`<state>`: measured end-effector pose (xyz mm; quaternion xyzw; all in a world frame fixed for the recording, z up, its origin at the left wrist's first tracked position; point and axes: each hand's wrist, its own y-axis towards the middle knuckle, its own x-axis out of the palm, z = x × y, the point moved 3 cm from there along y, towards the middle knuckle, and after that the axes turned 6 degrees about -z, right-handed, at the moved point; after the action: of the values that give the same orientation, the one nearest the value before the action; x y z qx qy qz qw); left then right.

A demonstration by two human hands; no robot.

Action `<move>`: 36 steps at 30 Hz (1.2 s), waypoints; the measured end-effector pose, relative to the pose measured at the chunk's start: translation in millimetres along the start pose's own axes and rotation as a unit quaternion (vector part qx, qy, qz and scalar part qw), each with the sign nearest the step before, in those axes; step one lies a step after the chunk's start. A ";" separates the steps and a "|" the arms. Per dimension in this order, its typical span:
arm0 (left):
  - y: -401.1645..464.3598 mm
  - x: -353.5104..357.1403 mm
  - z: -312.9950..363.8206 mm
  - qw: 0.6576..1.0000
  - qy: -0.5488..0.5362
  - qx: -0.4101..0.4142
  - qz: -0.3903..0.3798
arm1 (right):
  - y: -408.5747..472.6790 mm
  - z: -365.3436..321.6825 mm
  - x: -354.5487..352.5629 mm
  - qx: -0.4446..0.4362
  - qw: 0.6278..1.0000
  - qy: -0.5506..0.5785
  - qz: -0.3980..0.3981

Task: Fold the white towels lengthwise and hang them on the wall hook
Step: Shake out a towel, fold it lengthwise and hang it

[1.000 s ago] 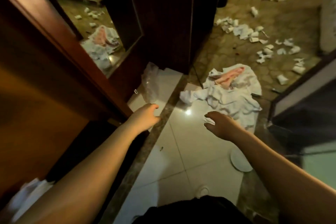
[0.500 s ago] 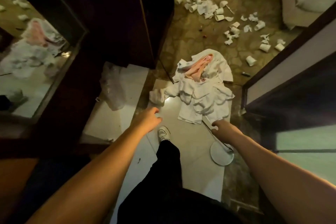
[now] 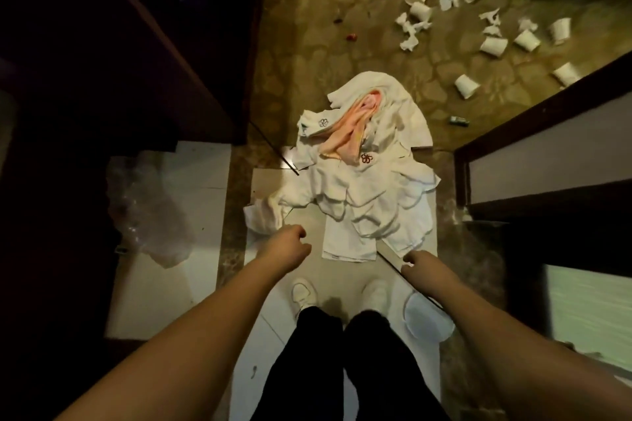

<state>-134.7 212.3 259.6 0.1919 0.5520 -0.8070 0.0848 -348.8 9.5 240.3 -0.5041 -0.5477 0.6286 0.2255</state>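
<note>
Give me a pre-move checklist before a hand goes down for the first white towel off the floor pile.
1. Left hand free: ok, fingers loosely curled, holding nothing.
2. Right hand free: ok, nothing in it.
3. White towels within view: ok, heaped on the floor ahead of the shoes.
4. Pile holds only white towels: not ok, a pink cloth lies on top.
5. Single towel edge easy to pick: ok, a flat one lies nearest.
6. Wall hook located: cannot tell, not in view.
</note>
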 end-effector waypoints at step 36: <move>397.8 79.7 17.3 0.907 -0.411 0.007 -0.089 | 402.5 -99.9 22.3 -0.086 0.826 0.556 -0.043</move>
<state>-72.4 52.6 -108.5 -0.2065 0.4776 -0.8223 0.2303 -161.3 -45.9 -126.2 -0.7612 -0.4026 0.1819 0.4748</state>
